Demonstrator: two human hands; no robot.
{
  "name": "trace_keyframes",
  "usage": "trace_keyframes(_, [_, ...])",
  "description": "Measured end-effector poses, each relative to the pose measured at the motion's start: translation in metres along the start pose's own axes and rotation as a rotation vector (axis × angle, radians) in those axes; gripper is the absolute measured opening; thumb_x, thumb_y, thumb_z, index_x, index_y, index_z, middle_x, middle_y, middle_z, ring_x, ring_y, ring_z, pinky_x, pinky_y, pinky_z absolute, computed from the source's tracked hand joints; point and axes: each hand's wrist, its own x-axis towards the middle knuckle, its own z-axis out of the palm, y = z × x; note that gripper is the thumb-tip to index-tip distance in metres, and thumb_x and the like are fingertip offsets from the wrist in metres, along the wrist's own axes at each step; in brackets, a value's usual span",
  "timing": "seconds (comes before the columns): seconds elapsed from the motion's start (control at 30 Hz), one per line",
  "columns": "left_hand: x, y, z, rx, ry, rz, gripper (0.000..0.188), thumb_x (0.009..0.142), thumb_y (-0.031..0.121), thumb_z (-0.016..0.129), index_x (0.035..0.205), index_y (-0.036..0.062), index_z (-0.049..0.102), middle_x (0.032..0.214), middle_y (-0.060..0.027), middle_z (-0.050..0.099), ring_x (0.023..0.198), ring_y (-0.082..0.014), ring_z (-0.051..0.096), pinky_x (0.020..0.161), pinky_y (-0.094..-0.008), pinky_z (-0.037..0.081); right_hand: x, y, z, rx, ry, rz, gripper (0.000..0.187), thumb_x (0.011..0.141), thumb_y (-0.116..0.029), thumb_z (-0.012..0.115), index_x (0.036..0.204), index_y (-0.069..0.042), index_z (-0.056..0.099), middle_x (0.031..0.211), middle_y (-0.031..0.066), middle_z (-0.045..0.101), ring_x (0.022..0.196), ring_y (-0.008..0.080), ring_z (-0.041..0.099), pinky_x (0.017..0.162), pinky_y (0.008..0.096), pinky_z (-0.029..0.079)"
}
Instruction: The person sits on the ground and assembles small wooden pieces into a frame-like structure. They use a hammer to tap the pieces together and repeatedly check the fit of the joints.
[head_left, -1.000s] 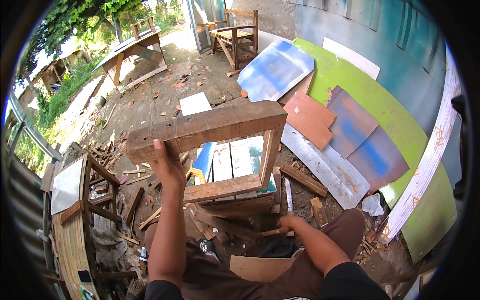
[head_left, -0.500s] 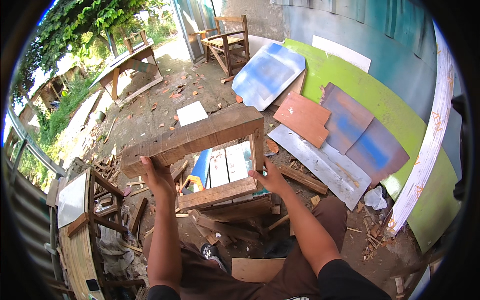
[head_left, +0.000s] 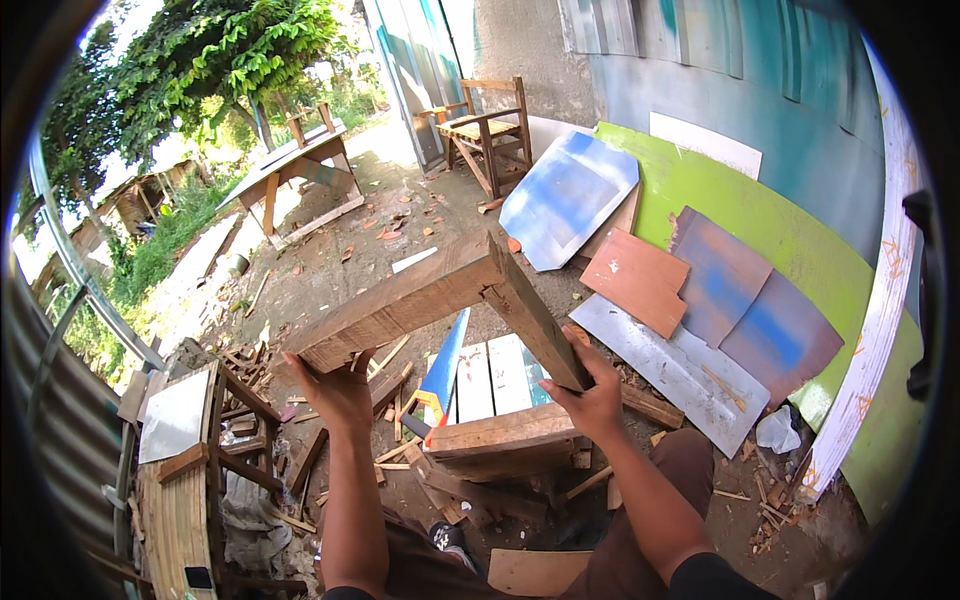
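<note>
1. Bare ground [head_left: 330, 280] strewn with dry leaves and wood scraps is seen at an outdoor work spot, with a leafy tree [head_left: 215, 75] at 10 o'clock and a teal-and-grey metal wall [head_left: 820, 140] at 2 o'clock.
2. Centre of view: an angled timber frame [head_left: 400, 308], two thick brown lengths meeting at a corner, is held tilted above a slatted bench [head_left: 474, 385] at 6 o'clock.
3. At 8 o'clock, the frame's near-left end is gripped by the left hand [head_left: 337, 392], its fingers partly curled around the underside.
4. At 4 o'clock, the lower end of the shorter length is clasped by the right hand [head_left: 592, 397], thumb on the near side; some fingers are hidden behind the wood.
5. Toward 7 o'clock, a saw [head_left: 440, 376] with blue blade and orange handle is seen lying at the bench's left side.
6. Beyond, a wooden armchair [head_left: 489, 130] is placed at 12 o'clock, and a blue-and-white painted panel [head_left: 570, 200] is laid at 1 o'clock, near a lime-green sheet [head_left: 730, 190] at 2 o'clock.
</note>
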Motion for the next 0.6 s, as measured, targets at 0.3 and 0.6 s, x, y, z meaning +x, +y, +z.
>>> trace_keyframes(0.3, [-0.014,-0.018,0.012,0.080,-0.104,-0.488,0.115,0.086,0.101,0.034,0.136,-0.0011,0.052,0.110,-0.0180,0.069,0.099,-0.0379,0.074,0.086,-0.0483,0.062,0.076,-0.132,-0.065,-0.414,0.033,-0.285,0.079,0.070,-0.009,0.097,0.145,-0.012,0.070,0.094,0.0128,0.073,0.081,0.0214,0.073,0.073,0.0359,0.058])
trace_keyframes(0.6, [-0.037,-0.070,0.017,0.084,0.080,-0.962,0.109,0.092,0.085,0.059,0.171,0.0214,0.018,0.164,-0.0251,0.032,0.136,-0.0455,0.055,0.094,-0.0682,0.059,0.132,-0.212,-0.077,-0.771,-0.190,-0.267,0.075,0.069,-0.015,0.097,0.140,-0.016,0.074,0.085,0.0141,0.072,0.074,0.0226,0.067,0.076,0.0361,0.055])
